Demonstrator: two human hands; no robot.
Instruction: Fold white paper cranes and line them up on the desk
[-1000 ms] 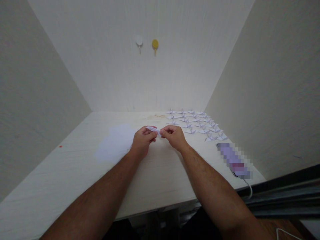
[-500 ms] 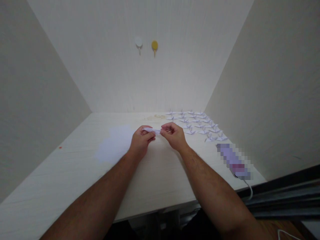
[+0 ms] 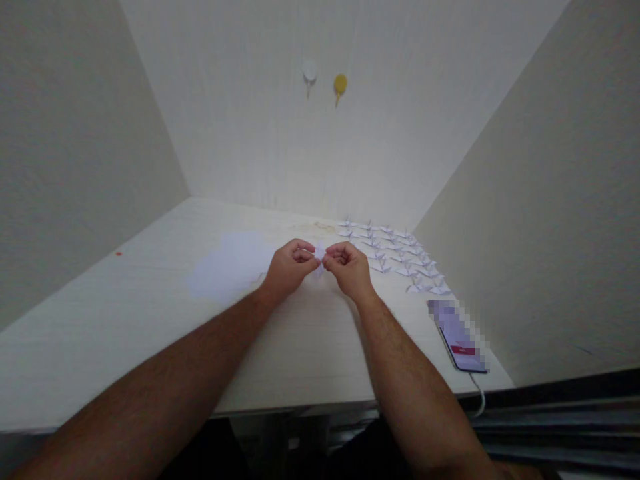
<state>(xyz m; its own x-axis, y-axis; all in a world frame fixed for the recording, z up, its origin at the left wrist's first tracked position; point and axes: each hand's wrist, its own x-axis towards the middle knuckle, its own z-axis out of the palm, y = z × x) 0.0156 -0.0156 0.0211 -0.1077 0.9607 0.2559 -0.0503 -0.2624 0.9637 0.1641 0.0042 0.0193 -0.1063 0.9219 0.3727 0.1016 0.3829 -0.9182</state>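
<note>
A small piece of folded white paper [image 3: 319, 269] is held up between my hands, over the middle of the table. My left hand [image 3: 291, 265] pinches its left side between thumb and fingers. From the other side my right hand [image 3: 347, 265] grips it the same way, the two sets of fingertips almost meeting. The paper's exact folds are too blurred to make out. Just right of my right hand stand several folded white paper cranes [image 3: 397, 250] in rows. White paper [image 3: 227, 263] lies to the left of my left hand, its edges washed out.
A phone [image 3: 457, 337] with a white cable [image 3: 480, 393] lies at the table's right front edge. Walls enclose the table [image 3: 115, 320] on three sides. A white hook [image 3: 309, 71] and a yellow hook [image 3: 341, 83] hang on the back wall. A small red speck [image 3: 119, 253] shows at far left.
The folded paper, held lengthwise between my hands before, is now turned upright, and my hands are closer together. My left fingers have shifted their grip. The whole view has tilted.
</note>
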